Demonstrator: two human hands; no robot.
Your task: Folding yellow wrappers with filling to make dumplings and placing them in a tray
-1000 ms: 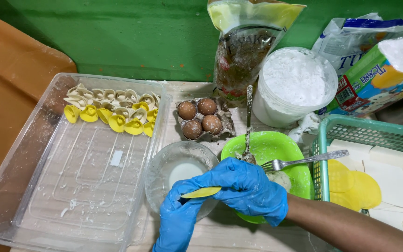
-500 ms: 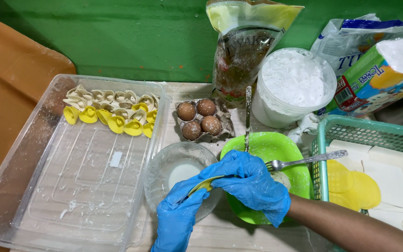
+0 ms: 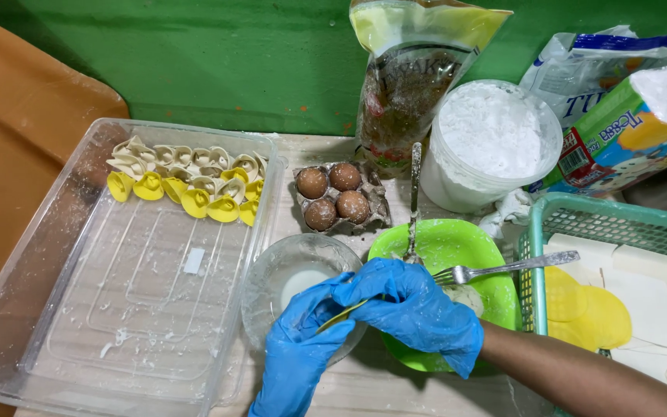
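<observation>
Both my hands wear blue gloves and meet over the front of the table. My left hand [image 3: 299, 351] and my right hand [image 3: 414, 309] pinch a yellow dough wrapper [image 3: 341, 315] between them, folded nearly flat. They hover over a small clear glass bowl [image 3: 272, 270] holding a little white liquid. Just to the right sits a green bowl [image 3: 457, 243] with a lump of filling, a fork [image 3: 519, 266] and a spoon [image 3: 414, 197] resting in it.
A clear plastic tray [image 3: 140, 301] on the left holds several folded yellow and white dumplings [image 3: 187, 181] at its far end. A small carton of brown eggs [image 3: 337, 197], a tub of white flour [image 3: 492, 143], bags, and a green basket [image 3: 619, 224] of wrappers stand behind and right.
The wrapper lay open and flat in my left hand; my right hand has folded it shut and both hands now press it together, slightly nearer the glass bowl.
</observation>
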